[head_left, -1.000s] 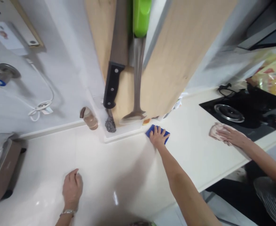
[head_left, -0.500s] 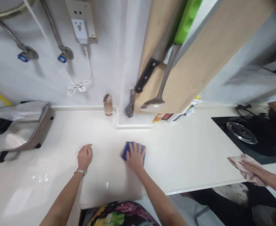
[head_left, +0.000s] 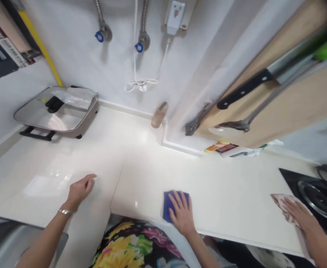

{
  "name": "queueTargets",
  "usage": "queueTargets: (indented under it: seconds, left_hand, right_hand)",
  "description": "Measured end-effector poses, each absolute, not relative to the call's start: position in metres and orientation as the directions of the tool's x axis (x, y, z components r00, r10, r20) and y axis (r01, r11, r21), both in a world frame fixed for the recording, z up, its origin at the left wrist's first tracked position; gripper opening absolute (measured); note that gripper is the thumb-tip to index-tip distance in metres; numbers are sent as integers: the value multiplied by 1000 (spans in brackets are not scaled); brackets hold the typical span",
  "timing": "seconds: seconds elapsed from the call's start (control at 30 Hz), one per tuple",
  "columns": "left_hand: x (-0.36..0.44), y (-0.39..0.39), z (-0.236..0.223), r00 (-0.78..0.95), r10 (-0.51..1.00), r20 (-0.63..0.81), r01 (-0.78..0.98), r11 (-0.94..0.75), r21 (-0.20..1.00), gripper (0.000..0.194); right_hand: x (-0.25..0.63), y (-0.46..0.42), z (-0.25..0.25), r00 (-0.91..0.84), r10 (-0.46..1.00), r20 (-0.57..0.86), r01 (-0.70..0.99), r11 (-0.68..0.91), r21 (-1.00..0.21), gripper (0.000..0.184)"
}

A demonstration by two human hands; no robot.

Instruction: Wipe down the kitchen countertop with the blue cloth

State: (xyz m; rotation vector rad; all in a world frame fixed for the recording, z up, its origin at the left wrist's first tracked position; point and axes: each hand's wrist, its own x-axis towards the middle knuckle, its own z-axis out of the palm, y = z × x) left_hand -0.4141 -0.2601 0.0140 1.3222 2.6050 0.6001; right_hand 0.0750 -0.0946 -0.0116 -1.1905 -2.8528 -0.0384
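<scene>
My right hand (head_left: 183, 216) holds a folded blue cloth (head_left: 167, 206) down against the white countertop (head_left: 225, 201). Its fingers are spread over the cloth, near the counter's front edge. My left hand (head_left: 79, 190), with a bracelet (head_left: 65, 211) at the wrist, is curled closed at the counter on the left. Nothing shows in it, and it is apart from the cloth.
A lidded electric pan (head_left: 56, 111) stands back left. A brown container (head_left: 159, 115) sits by the wall corner. A knife (head_left: 244, 89) and ladle (head_left: 236, 125) hang on the right. Another person's hand (head_left: 297, 212) presses a pale cloth (head_left: 281, 203) near the cooktop (head_left: 294, 178).
The view has swung left. My right hand has drawn the blue cloth toward the counter's front edge. My left hand has shifted left. The other person's hand and cloth have moved onto the counter.
</scene>
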Motion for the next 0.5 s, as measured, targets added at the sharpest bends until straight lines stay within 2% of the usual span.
queueTargets:
  seconds: [0.1, 0.23, 0.5]
  left_hand:
    - [-413, -294, 7, -679, 734, 37, 665, 592, 456, 41]
    - [-397, -297, -2, -684, 716, 144, 680, 553, 480, 39]
    - [-390, -295, -10, -673, 714, 195, 702, 533, 472, 33]
  right_hand:
    - [101, -86, -18, -676, 735, 56, 737, 674, 55, 60]
    - [89, -66, -24, -582, 809, 80, 813, 577, 77, 59]
    - [-38, 3, -21, -288, 953, 98, 957, 291, -18, 64]
